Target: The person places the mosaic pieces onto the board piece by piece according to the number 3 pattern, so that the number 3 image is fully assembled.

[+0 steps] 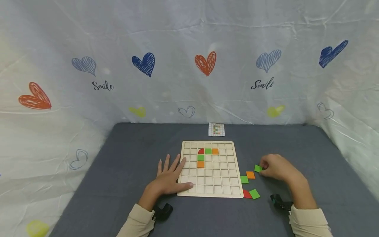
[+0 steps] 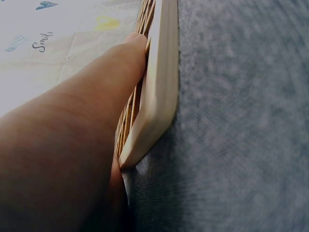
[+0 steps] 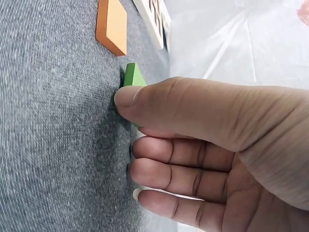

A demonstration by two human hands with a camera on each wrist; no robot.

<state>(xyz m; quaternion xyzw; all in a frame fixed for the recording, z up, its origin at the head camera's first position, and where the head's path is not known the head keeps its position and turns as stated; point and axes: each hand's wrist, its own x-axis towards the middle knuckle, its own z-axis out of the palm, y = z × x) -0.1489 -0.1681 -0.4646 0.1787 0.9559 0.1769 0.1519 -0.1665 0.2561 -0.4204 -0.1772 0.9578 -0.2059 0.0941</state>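
Observation:
A wooden grid board [image 1: 213, 181] lies on the table, with a red rounded tile [image 1: 201, 151], green and orange tiles set in a few of its upper cells. My left hand [image 1: 168, 179] rests with spread fingers on the board's left edge; its thumb lies over the lower left corner, as the left wrist view also shows. To the right of the board, my right hand [image 1: 276, 167] pinches a green square tile [image 1: 258, 168] between thumb and fingers, close to the cloth. In the right wrist view the thumb covers part of that green tile [image 3: 134, 75].
Beside the board's right edge lie an orange tile [image 1: 250, 175], a green tile [image 1: 244, 179], a red tile [image 1: 247, 194] and another green tile [image 1: 254, 194]. A small printed pattern card [image 1: 216, 129] sits behind the board, near the hanging white sheet [image 1: 168, 95].

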